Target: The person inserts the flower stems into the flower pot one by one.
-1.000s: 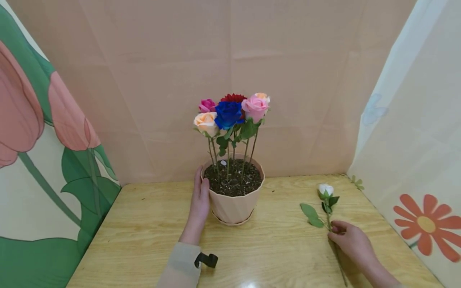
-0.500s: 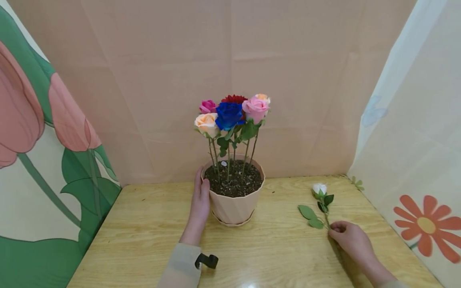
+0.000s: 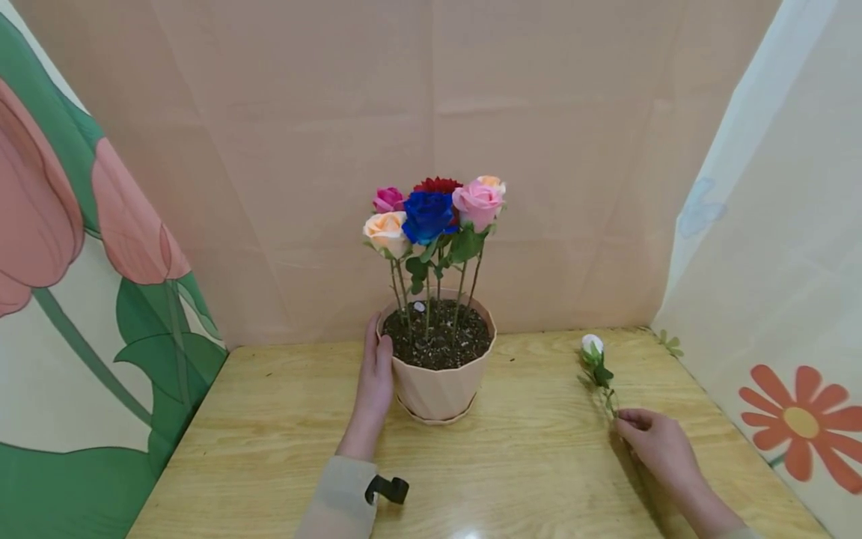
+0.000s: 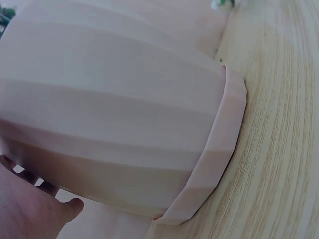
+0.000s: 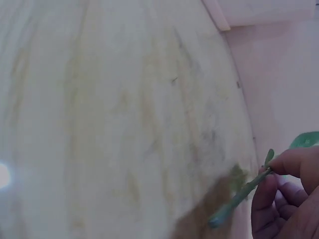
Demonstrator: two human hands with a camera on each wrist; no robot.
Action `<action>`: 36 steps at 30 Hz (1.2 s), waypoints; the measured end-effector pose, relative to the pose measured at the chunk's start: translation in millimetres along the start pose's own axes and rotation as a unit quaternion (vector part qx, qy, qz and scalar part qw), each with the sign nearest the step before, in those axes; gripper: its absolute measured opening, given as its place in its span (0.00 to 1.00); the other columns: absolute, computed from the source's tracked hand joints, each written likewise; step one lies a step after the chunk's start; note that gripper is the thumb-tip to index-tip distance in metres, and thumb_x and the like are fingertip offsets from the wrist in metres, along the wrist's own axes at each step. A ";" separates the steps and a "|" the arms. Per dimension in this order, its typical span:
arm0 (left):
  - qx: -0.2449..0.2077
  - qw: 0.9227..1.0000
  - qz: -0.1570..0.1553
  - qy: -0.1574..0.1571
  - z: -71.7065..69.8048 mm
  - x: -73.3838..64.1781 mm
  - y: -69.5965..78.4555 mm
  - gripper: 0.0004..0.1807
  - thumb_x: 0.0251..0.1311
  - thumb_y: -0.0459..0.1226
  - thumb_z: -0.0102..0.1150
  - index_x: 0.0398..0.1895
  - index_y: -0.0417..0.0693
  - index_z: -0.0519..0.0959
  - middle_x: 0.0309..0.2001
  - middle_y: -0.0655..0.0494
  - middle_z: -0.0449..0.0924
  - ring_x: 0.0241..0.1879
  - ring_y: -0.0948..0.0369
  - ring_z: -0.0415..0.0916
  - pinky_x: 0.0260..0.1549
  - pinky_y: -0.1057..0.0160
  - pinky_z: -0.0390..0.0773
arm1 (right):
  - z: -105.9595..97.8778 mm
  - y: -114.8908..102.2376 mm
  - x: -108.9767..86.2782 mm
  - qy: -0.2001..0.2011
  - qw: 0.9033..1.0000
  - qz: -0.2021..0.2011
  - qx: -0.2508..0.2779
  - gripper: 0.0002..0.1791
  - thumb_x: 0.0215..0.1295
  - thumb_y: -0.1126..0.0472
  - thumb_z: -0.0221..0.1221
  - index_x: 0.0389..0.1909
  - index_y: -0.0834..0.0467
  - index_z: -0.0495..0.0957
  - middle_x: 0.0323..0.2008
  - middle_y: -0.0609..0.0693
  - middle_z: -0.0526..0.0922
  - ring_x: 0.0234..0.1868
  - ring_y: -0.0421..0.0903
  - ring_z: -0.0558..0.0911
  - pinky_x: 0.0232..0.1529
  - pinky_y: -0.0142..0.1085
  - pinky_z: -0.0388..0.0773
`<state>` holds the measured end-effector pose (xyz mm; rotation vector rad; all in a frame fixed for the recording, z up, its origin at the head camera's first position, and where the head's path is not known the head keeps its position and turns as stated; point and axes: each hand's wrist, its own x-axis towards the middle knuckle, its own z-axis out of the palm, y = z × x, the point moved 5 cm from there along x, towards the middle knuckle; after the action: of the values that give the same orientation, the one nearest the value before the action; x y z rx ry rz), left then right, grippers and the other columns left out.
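Observation:
A peach-coloured flowerpot [image 3: 441,389], filled with dark soil [image 3: 438,340], stands upright on its saucer [image 3: 438,419] in the head view. Upright stems carry a blue rose [image 3: 429,217], a pink rose [image 3: 478,203], peach roses, a magenta rose and a dark red flower. My left hand [image 3: 374,378] rests against the pot's left side, fingers fairly straight; the left wrist view shows the ribbed pot wall [image 4: 109,99] close up. At the right, my right hand [image 3: 660,449] pinches the stem of a white rose [image 3: 592,346] between thumb and fingertips. Its cut stem end [image 5: 217,219] shows in the right wrist view.
The wooden table [image 3: 518,479] ends at a peach cloth backdrop [image 3: 572,187]. Printed panels with tulips [image 3: 135,217] and a red flower [image 3: 798,423] flank it left and right. A black strap [image 3: 387,489] sits at my left sleeve.
My right hand has turned the white rose: its head has shifted left and up, its leaves have swung round, and the stem has lifted off the table. The left hand and pot stay put.

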<state>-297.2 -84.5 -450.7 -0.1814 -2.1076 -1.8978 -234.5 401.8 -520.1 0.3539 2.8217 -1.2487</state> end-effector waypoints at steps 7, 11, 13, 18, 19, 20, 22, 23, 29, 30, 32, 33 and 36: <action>0.001 1.000 -0.002 -0.002 0.1 -0.8 1.3 0.32 0.92 0.48 0.34 0.92 0.59 0.48 0.90 0.50 0.46 0.87 0.43 0.45 0.82 0.34 0.48 | -6.5 -16.2 -6.2 0.004 0.999 0.007 0.039 0.32 0.83 0.45 0.63 0.68 0.71 0.81 0.53 0.61 0.91 0.39 0.42 0.85 0.34 0.36 0.85; 0.002 1.000 0.002 -0.004 0.0 -0.7 2.4 0.32 0.93 0.47 0.34 0.92 0.59 0.48 0.90 0.50 0.46 0.87 0.42 0.45 0.82 0.34 0.49 | -7.2 -22.1 -8.5 -0.002 0.995 0.018 0.102 0.35 0.83 0.45 0.64 0.71 0.72 0.78 0.51 0.55 0.92 0.40 0.40 0.88 0.36 0.37 0.88; 0.003 1.000 0.003 -0.005 0.0 -0.8 2.3 0.32 0.93 0.47 0.34 0.93 0.58 0.48 0.90 0.49 0.46 0.87 0.41 0.45 0.82 0.34 0.49 | -7.2 -25.1 -9.2 -0.003 0.990 0.016 0.138 0.34 0.83 0.49 0.65 0.72 0.73 0.76 0.48 0.52 0.92 0.40 0.40 0.90 0.37 0.38 0.89; 0.007 1.000 0.005 -0.001 0.0 -0.9 2.4 0.32 0.93 0.47 0.35 0.92 0.58 0.48 0.90 0.49 0.46 0.87 0.41 0.46 0.82 0.34 0.49 | -11.0 -38.7 -11.5 0.008 0.979 -0.004 0.202 0.32 0.83 0.59 0.65 0.74 0.77 0.70 0.47 0.44 0.92 0.41 0.38 0.91 0.42 0.38 0.91; 0.007 1.000 0.005 -0.001 0.0 -0.8 2.4 0.32 0.93 0.47 0.35 0.92 0.58 0.48 0.90 0.49 0.46 0.87 0.41 0.46 0.82 0.35 0.49 | -12.1 -42.3 -12.0 0.011 0.978 -0.012 0.209 0.32 0.82 0.60 0.65 0.75 0.78 0.70 0.47 0.42 0.91 0.41 0.38 0.91 0.43 0.38 0.91; 0.007 1.000 0.005 -0.001 0.0 -0.7 2.4 0.32 0.93 0.47 0.35 0.92 0.58 0.48 0.90 0.49 0.46 0.86 0.41 0.46 0.82 0.34 0.49 | -13.3 -46.3 -12.6 0.015 0.977 -0.019 0.213 0.32 0.82 0.62 0.65 0.75 0.78 0.69 0.46 0.41 0.91 0.42 0.37 0.91 0.44 0.37 0.91; 0.008 1.000 0.005 -0.001 -0.2 -0.9 2.1 0.32 0.93 0.47 0.35 0.92 0.59 0.48 0.90 0.50 0.46 0.86 0.40 0.46 0.82 0.34 0.49 | -15.9 -55.1 -13.9 0.022 0.974 -0.034 0.223 0.31 0.82 0.64 0.65 0.74 0.79 0.70 0.45 0.38 0.90 0.42 0.36 0.91 0.45 0.36 0.90; 0.009 1.000 0.005 -0.002 -0.3 -1.0 1.7 0.32 0.93 0.47 0.35 0.92 0.59 0.48 0.90 0.50 0.46 0.86 0.39 0.46 0.82 0.34 0.49 | -17.4 -60.0 -14.6 0.026 0.972 -0.041 0.228 0.30 0.82 0.64 0.65 0.73 0.79 0.70 0.45 0.37 0.90 0.42 0.36 0.91 0.45 0.36 0.90; 0.007 1.000 0.005 -0.002 -0.4 -1.0 1.0 0.32 0.93 0.47 0.35 0.92 0.59 0.48 0.90 0.50 0.46 0.86 0.39 0.46 0.82 0.34 0.49 | -27.3 -91.5 -18.1 0.035 0.962 -0.068 0.263 0.26 0.80 0.63 0.68 0.69 0.76 0.76 0.43 0.36 0.91 0.43 0.38 0.92 0.46 0.36 0.90; 0.007 1.000 0.004 -0.001 -0.5 -0.8 1.0 0.32 0.93 0.47 0.35 0.92 0.59 0.49 0.90 0.50 0.46 0.86 0.39 0.46 0.82 0.34 0.49 | -28.5 -97.1 -18.7 0.035 0.961 -0.071 0.264 0.27 0.79 0.62 0.68 0.69 0.75 0.77 0.44 0.36 0.91 0.43 0.37 0.92 0.46 0.36 0.90; 0.005 1.000 0.003 -0.001 -0.5 -1.0 0.8 0.32 0.93 0.47 0.35 0.92 0.59 0.49 0.90 0.50 0.46 0.86 0.40 0.46 0.82 0.34 0.49 | -31.1 -109.3 -19.5 0.035 0.961 -0.081 0.262 0.27 0.79 0.60 0.68 0.69 0.74 0.77 0.44 0.36 0.90 0.43 0.37 0.92 0.46 0.36 0.90; 0.005 1.000 0.002 -0.001 -0.4 -0.9 0.4 0.32 0.92 0.47 0.35 0.92 0.59 0.49 0.90 0.49 0.46 0.86 0.40 0.46 0.82 0.34 0.49 | -32.1 -115.4 -19.9 0.035 0.960 -0.084 0.265 0.28 0.79 0.59 0.69 0.69 0.73 0.78 0.45 0.36 0.90 0.43 0.37 0.92 0.46 0.35 0.90; 0.005 1.000 0.001 -0.001 -0.3 -1.1 0.4 0.32 0.92 0.47 0.36 0.92 0.58 0.48 0.90 0.49 0.46 0.87 0.41 0.45 0.82 0.33 0.49 | -36.0 -134.4 -21.1 0.038 0.956 -0.102 0.272 0.24 0.78 0.58 0.70 0.66 0.69 0.82 0.45 0.37 0.91 0.43 0.37 0.92 0.46 0.34 0.90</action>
<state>-296.0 -84.7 -450.6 -0.1829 -2.1171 -1.8879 -241.6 336.7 -395.5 0.1214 2.5728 -2.0954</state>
